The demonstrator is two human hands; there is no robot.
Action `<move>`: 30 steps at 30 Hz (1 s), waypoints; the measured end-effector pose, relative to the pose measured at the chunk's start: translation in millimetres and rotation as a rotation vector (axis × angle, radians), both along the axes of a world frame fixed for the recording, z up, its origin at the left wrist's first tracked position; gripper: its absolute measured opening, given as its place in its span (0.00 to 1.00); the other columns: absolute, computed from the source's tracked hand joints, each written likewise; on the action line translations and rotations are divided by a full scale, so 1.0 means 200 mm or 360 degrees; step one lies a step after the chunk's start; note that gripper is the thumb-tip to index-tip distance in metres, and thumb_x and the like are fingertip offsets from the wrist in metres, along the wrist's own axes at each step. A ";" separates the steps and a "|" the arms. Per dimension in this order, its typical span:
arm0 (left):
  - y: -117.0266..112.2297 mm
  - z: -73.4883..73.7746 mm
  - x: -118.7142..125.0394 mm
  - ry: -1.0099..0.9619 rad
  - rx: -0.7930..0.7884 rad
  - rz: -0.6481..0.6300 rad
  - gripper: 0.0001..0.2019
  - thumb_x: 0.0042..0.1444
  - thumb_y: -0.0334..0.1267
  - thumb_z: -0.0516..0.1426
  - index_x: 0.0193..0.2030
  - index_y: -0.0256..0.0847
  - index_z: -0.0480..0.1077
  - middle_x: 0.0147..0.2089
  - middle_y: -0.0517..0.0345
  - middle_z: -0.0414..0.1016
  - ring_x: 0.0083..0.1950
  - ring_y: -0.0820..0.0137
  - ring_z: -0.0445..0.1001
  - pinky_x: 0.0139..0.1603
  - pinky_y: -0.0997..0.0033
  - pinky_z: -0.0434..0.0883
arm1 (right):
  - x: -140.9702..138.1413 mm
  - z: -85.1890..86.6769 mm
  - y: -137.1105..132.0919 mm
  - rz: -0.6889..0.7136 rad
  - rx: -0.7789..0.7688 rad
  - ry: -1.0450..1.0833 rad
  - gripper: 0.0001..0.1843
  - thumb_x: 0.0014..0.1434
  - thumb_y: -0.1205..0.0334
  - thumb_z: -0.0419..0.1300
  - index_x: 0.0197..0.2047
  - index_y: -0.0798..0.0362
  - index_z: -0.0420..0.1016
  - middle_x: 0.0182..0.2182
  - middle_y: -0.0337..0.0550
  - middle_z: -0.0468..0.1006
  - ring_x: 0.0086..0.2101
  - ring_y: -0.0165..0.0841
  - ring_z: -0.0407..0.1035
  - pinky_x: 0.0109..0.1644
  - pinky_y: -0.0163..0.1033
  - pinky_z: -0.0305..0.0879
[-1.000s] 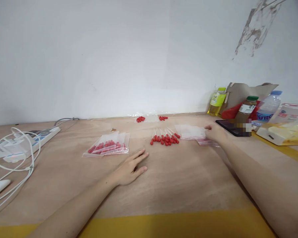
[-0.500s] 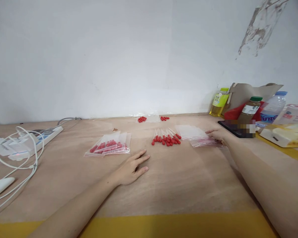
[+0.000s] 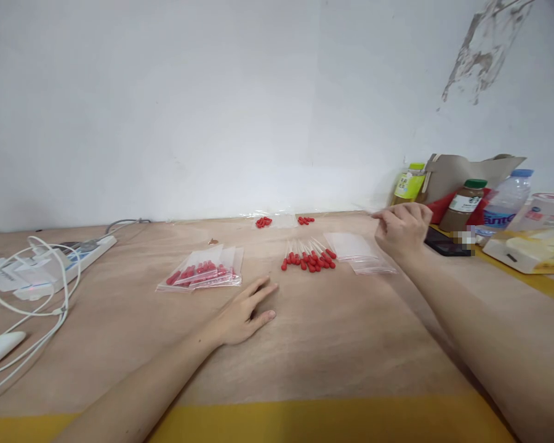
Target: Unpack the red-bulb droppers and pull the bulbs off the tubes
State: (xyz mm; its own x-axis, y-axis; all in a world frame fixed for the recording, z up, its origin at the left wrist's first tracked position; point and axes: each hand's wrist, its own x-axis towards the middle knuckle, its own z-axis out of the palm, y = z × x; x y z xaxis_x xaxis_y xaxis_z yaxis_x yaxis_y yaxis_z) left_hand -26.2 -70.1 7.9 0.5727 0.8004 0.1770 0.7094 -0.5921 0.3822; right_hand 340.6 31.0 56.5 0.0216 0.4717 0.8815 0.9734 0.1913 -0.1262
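My left hand point(image 3: 247, 312) rests flat on the table with its fingers apart, touching only the tabletop. Raised over the right side, my right hand point(image 3: 404, 227) pinches a clear zip bag point(image 3: 364, 208), seen nearly edge-on as a faint strip left of the fingers. Below it lies a stack of flat zip bags point(image 3: 351, 247). Between the hands is a bunch of red-tipped white sticks point(image 3: 310, 255), their red ends toward me. Beyond my left hand, overlapping zip bags point(image 3: 203, 271) hold red-tipped pieces.
Small red pieces point(image 3: 264, 222) lie near the wall on clear plastic, with more red pieces point(image 3: 306, 220) beside them. A power strip point(image 3: 92, 258) and white cables point(image 3: 67, 295) occupy the left. On the right are a phone point(image 3: 447, 243), bottles point(image 3: 464, 206) and a tissue pack point(image 3: 530, 249).
My right hand has risen from the bag stack and moved slightly left, lifting a clear zip bag off it. My left hand has stayed in place.
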 end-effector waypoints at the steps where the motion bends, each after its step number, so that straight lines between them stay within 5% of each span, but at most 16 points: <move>1: 0.00 -0.01 0.00 -0.0094 0.0011 0.0026 0.28 0.57 0.48 0.48 0.64 0.50 0.46 0.66 0.54 0.44 0.65 0.60 0.47 0.62 0.56 0.52 | -0.08 0.03 -0.03 0.0162 -0.0014 0.0055 0.10 0.48 0.68 0.52 0.29 0.55 0.74 0.28 0.47 0.73 0.40 0.41 0.63 0.48 0.49 0.53; 4: 0.03 -0.03 0.00 -0.0539 -0.0007 0.0123 0.33 0.57 0.47 0.50 0.65 0.49 0.36 0.67 0.52 0.41 0.65 0.60 0.48 0.61 0.56 0.54 | -0.33 0.06 -0.13 0.0826 -0.0403 0.0430 0.09 0.49 0.66 0.50 0.31 0.54 0.72 0.29 0.44 0.73 0.30 0.32 0.65 0.33 0.38 0.61; 7: 0.06 -0.05 -0.01 -0.1022 -0.0246 0.0125 0.31 0.60 0.47 0.45 0.65 0.49 0.32 0.64 0.48 0.47 0.59 0.62 0.59 0.55 0.58 0.63 | -0.54 0.00 -0.22 0.1443 -0.1154 0.0828 0.07 0.51 0.61 0.51 0.29 0.53 0.69 0.21 0.37 0.69 0.21 0.28 0.62 0.24 0.33 0.58; 11: 0.06 -0.02 0.01 -0.1221 -0.0666 0.0045 0.32 0.56 0.46 0.51 0.63 0.47 0.40 0.55 0.48 0.62 0.44 0.67 0.71 0.44 0.62 0.70 | -0.73 -0.16 -0.29 0.1874 -0.1713 0.0836 0.07 0.49 0.59 0.57 0.28 0.54 0.68 0.19 0.34 0.67 0.20 0.24 0.59 0.23 0.31 0.56; 15: 0.07 -0.01 0.02 -0.1252 -0.0694 0.0125 0.34 0.47 0.39 0.58 0.60 0.40 0.49 0.44 0.53 0.69 0.37 0.71 0.71 0.40 0.67 0.70 | -0.76 -0.25 -0.29 0.1800 -0.1563 0.1103 0.15 0.42 0.59 0.64 0.30 0.54 0.62 0.26 0.34 0.69 0.26 0.25 0.65 0.29 0.32 0.62; 20: 0.11 -0.06 0.00 -0.1074 -0.0279 0.0583 0.25 0.48 0.33 0.52 0.55 0.40 0.57 0.43 0.55 0.66 0.32 0.74 0.68 0.34 0.70 0.70 | -0.66 -0.22 -0.30 0.1614 -0.2264 0.1640 0.32 0.36 0.62 0.69 0.42 0.53 0.57 0.22 0.33 0.71 0.23 0.29 0.70 0.28 0.36 0.68; 23: 0.08 -0.07 0.00 -0.0741 0.0046 0.0721 0.23 0.48 0.30 0.50 0.54 0.41 0.59 0.49 0.51 0.61 0.36 0.71 0.69 0.37 0.66 0.70 | -0.66 -0.21 -0.32 0.1518 -0.2217 0.1881 0.37 0.33 0.67 0.71 0.45 0.53 0.56 0.22 0.34 0.72 0.24 0.31 0.71 0.28 0.37 0.70; 26: 0.03 -0.04 0.03 -0.0456 0.0439 0.0643 0.21 0.50 0.30 0.50 0.53 0.42 0.60 0.55 0.49 0.55 0.53 0.62 0.62 0.50 0.60 0.66 | -0.70 -0.23 -0.33 0.1397 -0.2083 0.1966 0.37 0.33 0.69 0.71 0.44 0.53 0.56 0.21 0.33 0.72 0.22 0.30 0.70 0.26 0.36 0.69; 30: -0.01 0.02 0.06 -0.0135 0.0628 0.0202 0.15 0.55 0.33 0.49 0.49 0.44 0.64 0.56 0.52 0.57 0.59 0.63 0.56 0.59 0.57 0.57 | -0.74 -0.27 -0.33 0.1482 -0.1988 0.2004 0.35 0.34 0.68 0.71 0.42 0.52 0.55 0.21 0.31 0.72 0.23 0.29 0.70 0.28 0.36 0.68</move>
